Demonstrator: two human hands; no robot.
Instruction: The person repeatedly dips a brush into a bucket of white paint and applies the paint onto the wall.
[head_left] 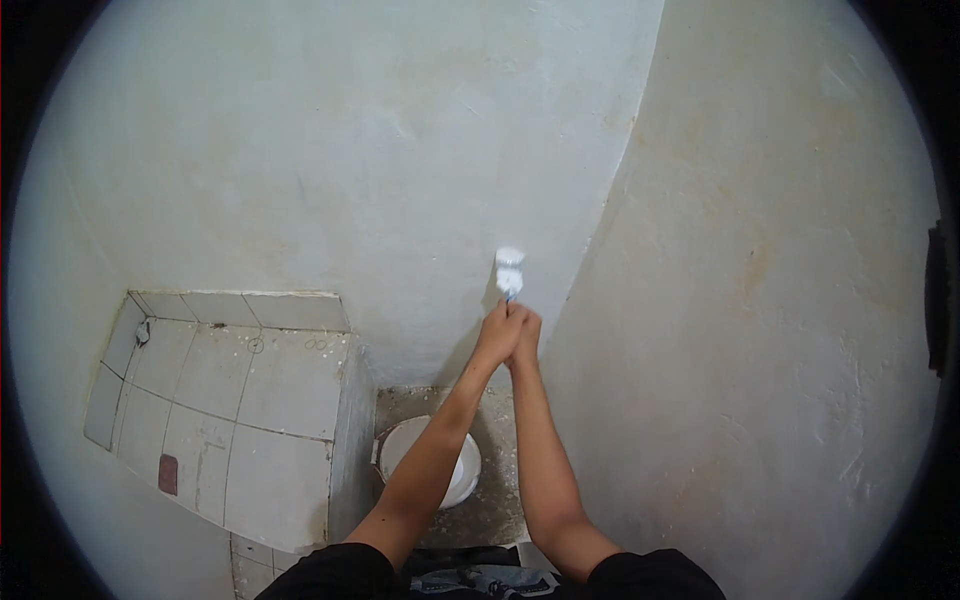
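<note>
Both my arms stretch forward and my hands come together on the handle of a paintbrush (pixel 509 268). White paint coats its bristles and the part just above my fingers; a short bit of bluish handle shows. My left hand (pixel 496 334) is closed around the handle. Pressed against it, my right hand (pixel 527 336) is closed too, with part of its fingers hidden. The bristles point up at the pale wall (pixel 400 180); whether they touch it I cannot tell. Below my left forearm stands a white bucket (pixel 402 440), partly covered by the arm, with white paint inside.
A tiled ledge (pixel 280 385) with dark joints and paint specks juts out on the left. A reddish-brown patch (pixel 168 475) marks its tiles. On the right a second wall (pixel 740 300) meets the first at a corner. The floor (pixel 495 440) is stained and paint-spotted.
</note>
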